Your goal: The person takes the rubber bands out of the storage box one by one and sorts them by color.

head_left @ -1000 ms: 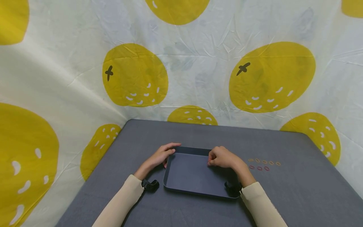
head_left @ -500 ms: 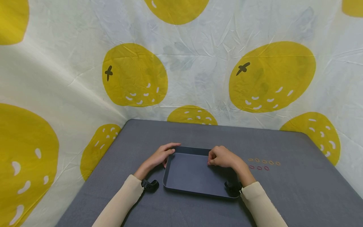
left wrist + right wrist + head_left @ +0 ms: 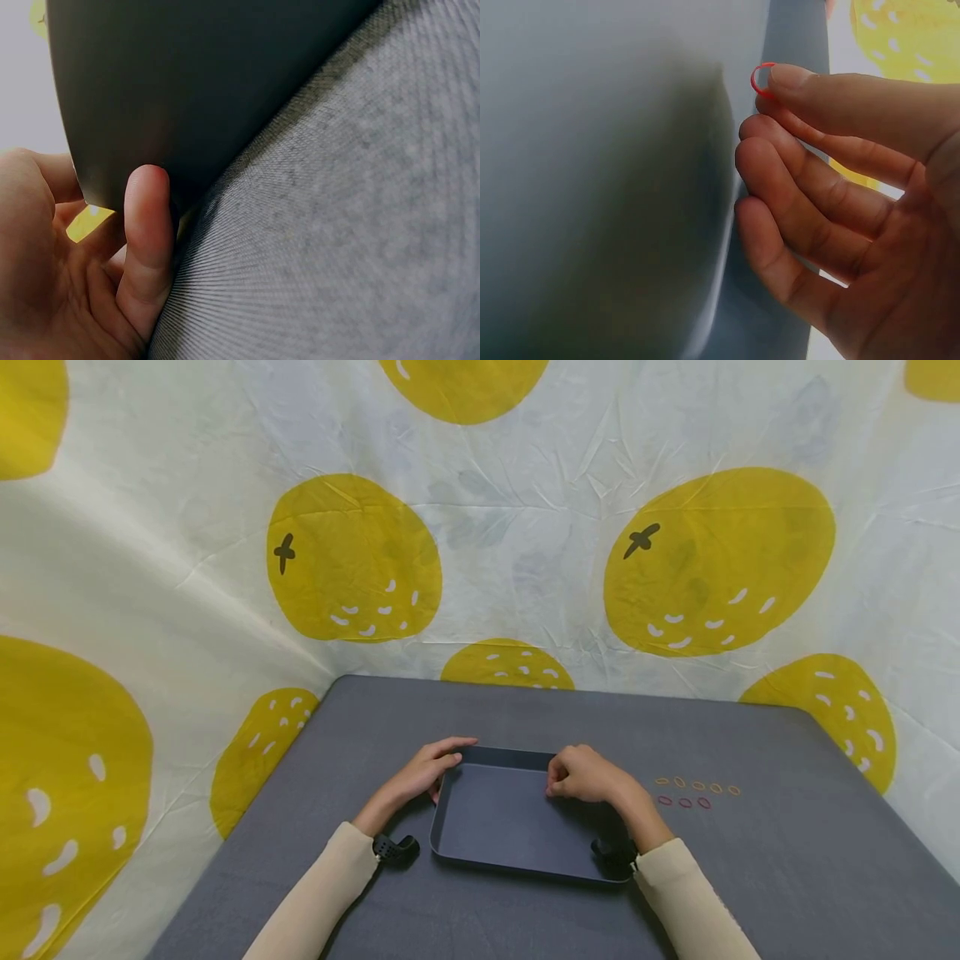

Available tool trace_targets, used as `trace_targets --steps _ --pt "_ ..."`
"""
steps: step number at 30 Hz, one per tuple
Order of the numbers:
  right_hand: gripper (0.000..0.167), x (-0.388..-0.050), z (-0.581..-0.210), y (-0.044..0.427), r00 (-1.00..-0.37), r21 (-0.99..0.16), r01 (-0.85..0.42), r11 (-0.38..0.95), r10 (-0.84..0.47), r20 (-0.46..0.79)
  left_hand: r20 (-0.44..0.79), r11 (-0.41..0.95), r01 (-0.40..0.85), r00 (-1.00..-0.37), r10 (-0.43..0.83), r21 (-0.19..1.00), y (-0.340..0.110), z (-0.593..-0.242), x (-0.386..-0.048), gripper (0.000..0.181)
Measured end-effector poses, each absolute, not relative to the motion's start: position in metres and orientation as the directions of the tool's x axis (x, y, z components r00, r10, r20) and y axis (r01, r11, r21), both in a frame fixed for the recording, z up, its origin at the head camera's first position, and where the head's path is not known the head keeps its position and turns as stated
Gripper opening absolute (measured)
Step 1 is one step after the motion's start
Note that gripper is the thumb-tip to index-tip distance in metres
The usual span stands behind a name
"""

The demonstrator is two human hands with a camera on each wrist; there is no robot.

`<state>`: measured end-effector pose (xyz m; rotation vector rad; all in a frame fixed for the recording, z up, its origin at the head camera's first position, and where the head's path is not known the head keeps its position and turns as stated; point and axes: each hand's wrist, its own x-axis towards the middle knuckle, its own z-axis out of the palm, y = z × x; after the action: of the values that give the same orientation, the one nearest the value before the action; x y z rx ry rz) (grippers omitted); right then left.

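Note:
A shallow dark grey baking tray (image 3: 510, 818) lies on the grey cloth in the head view. My left hand (image 3: 423, 772) holds its far left corner. In the left wrist view, one finger (image 3: 146, 225) lies against the outer wall (image 3: 172, 90), while the thumb side reaches the rim. Over the tray's far right part, my right hand (image 3: 588, 774) pinches a small red rubber band (image 3: 755, 80) between thumb and index finger; part of the loop sticks out past the fingertips. The other fingers are bent beside the tray's far wall.
Right of the tray lie a row of several orange rubber bands (image 3: 698, 786) and a nearer row of red ones (image 3: 686, 802). A white curtain (image 3: 517, 552) printed with yellow fruit hangs behind the table (image 3: 765, 860). Black wrist straps (image 3: 395, 850) sit at both cuffs.
The whole head view has shifted very slightly. Both hands keep their places at the tray, and the rows of bands stay as they were.

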<state>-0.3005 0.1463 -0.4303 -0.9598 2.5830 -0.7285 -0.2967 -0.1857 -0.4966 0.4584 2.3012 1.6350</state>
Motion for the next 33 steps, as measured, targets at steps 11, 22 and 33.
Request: trace_targets --steps 11,22,33 --pt "0.011 -0.303 -0.415 0.160 -0.769 -0.554 -0.496 0.668 -0.635 -0.077 -0.047 0.313 0.090 -0.913 0.406 0.946 -0.186 -0.496 -0.297 0.041" --pt "0.008 -0.297 -0.399 0.181 -0.788 -0.558 -0.480 0.677 -0.612 -0.066 -0.048 0.323 0.096 -0.912 0.408 0.941 -0.186 -0.500 -0.298 0.042" --pt "0.010 -0.290 -0.397 0.240 -0.836 -0.535 -0.438 0.722 -0.546 -0.052 -0.044 0.326 0.101 -0.912 0.409 0.940 -0.187 -0.500 -0.297 0.042"
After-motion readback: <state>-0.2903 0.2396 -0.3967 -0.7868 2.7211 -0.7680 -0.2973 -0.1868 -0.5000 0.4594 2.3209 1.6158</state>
